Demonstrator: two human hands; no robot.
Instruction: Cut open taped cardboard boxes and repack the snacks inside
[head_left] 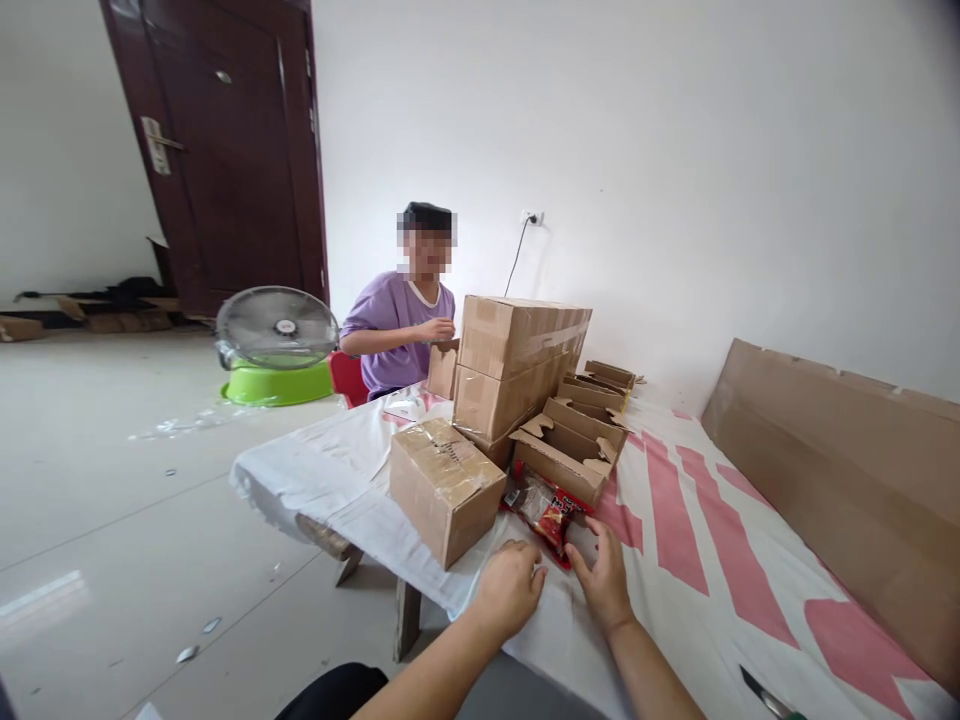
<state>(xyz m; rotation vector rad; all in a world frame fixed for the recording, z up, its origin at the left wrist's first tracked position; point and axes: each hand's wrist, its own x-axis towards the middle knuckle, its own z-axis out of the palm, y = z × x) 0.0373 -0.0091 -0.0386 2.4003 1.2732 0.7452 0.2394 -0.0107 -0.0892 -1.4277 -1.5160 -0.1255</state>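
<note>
My left hand (510, 585) rests on the cloth-covered table (720, 590) with its fingers curled under, just in front of a sealed cardboard box (444, 487). My right hand (604, 577) lies beside it, fingers stretched toward a red snack packet (550, 508) and touching its near edge. The packet lies flat between the sealed box and an open flat carton (570, 452).
Two stacked taped boxes (514, 365) and more open cartons (596, 390) stand behind. A person in a purple shirt (397, 335) sits at the far end handling a carton. A large cardboard sheet (847, 470) leans on the wall. A knife (765, 695) lies near right; a fan (276, 330) stands on the floor.
</note>
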